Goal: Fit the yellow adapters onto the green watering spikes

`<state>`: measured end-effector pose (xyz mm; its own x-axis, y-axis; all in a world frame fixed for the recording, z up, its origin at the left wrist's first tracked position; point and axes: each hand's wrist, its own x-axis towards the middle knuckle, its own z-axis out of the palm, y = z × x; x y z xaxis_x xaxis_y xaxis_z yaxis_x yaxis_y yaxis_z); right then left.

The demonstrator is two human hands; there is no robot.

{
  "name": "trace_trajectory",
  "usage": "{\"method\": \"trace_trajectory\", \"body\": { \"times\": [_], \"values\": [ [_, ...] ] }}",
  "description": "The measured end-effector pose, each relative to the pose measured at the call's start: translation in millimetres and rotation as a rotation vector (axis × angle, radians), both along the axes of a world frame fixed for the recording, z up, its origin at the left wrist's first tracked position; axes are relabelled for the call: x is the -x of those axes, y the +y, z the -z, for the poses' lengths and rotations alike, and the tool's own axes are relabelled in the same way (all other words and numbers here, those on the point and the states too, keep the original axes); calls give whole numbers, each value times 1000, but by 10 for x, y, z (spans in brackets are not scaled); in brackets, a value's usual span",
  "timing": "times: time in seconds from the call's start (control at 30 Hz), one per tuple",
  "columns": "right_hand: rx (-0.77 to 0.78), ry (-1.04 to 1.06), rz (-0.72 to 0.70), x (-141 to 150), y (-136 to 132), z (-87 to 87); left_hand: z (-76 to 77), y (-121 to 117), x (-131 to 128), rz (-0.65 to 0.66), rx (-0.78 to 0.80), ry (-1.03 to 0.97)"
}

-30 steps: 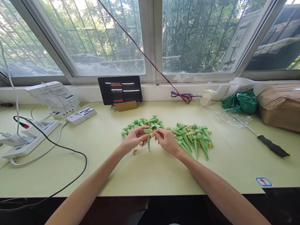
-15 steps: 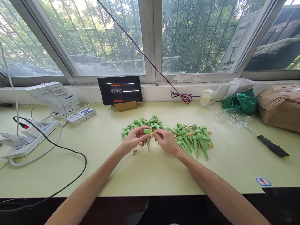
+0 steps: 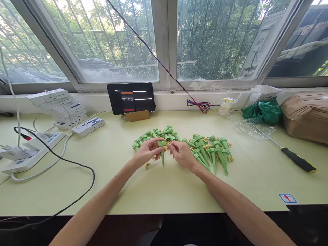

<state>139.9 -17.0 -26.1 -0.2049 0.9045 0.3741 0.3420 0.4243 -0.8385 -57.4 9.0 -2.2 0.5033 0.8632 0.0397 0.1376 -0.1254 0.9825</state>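
My left hand (image 3: 146, 152) pinches the ringed top of a green cone-shaped spike (image 3: 162, 153), which points down toward me. My right hand (image 3: 182, 153) is closed at the spike's right side, its fingertips on a small yellow part (image 3: 167, 147) there. Behind both hands lies a heap of green spikes (image 3: 159, 134), and to the right a second group of spikes (image 3: 212, 152) with yellow pieces attached. A loose yellow piece (image 3: 147, 165) rests on the pale green table (image 3: 164, 184) below my left hand.
A phone (image 3: 131, 98) leans on a cardboard stand by the window. Power strips (image 3: 28, 150), white boxes (image 3: 58, 104) and a black cable (image 3: 77, 164) fill the left. A screwdriver (image 3: 294, 159), green bag (image 3: 263, 111), plastic wrap and brown parcel (image 3: 306, 116) sit right.
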Motion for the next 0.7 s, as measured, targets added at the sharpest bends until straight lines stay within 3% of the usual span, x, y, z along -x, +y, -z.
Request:
{"method": "trace_trajectory", "body": {
  "times": [0.7],
  "values": [
    [10,13,-12,-3,-5,-6,8,11,6,7,1,6]
  ]
}}
